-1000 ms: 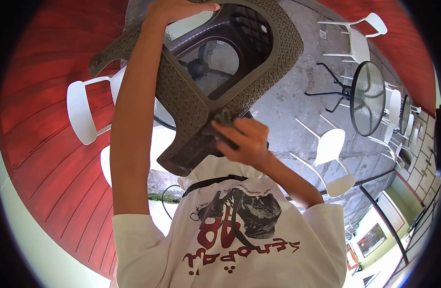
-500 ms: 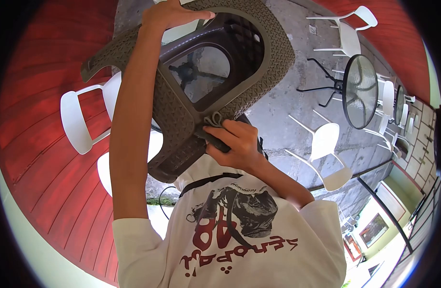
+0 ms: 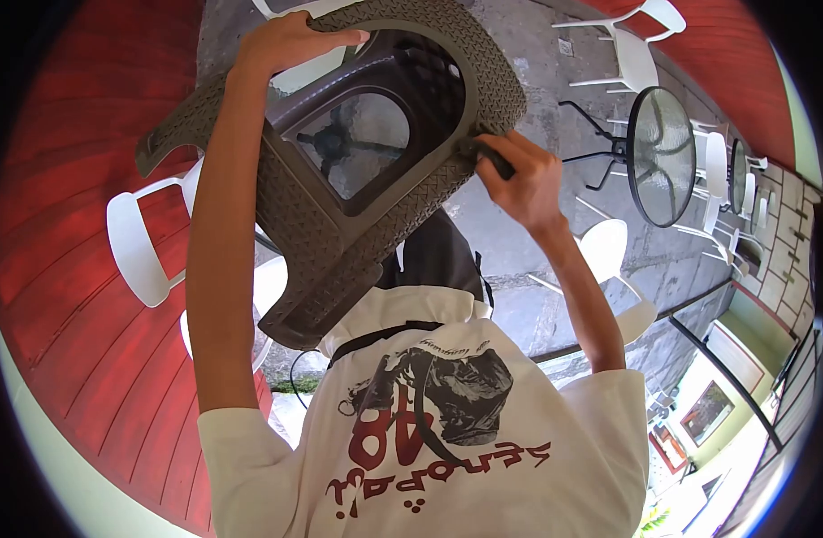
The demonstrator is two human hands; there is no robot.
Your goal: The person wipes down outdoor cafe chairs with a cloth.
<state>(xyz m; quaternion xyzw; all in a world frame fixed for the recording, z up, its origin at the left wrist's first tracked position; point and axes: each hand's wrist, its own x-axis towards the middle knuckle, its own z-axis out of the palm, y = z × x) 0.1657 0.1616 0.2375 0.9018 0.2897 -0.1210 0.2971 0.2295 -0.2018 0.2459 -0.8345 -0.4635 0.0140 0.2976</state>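
A dark brown woven-pattern plastic chair (image 3: pixel 304 215) is held up in front of my chest, tilted, with a large rounded opening in it. My left hand (image 3: pixel 290 43) grips its upper left rim, thumb stretched along the edge of the opening. My right hand (image 3: pixel 525 175) is closed around a dark grey cloth (image 3: pixel 494 159), pressed against the chair's right-hand rim beside the opening. Part of the cloth is hidden by my fingers.
Right of the chair stands a round glass table (image 3: pixel 662 157) with black legs. White chairs (image 3: pixel 604 247) are around it, and another white chair (image 3: pixel 142 251) is at the left by the red wall (image 3: pixel 80 224). A grey concrete floor (image 3: pixel 510 260) lies below.
My right hand has moved up and right with the cloth, from the chair's lower corner to the rim beside the opening. The chair and my left hand have shifted slightly left.
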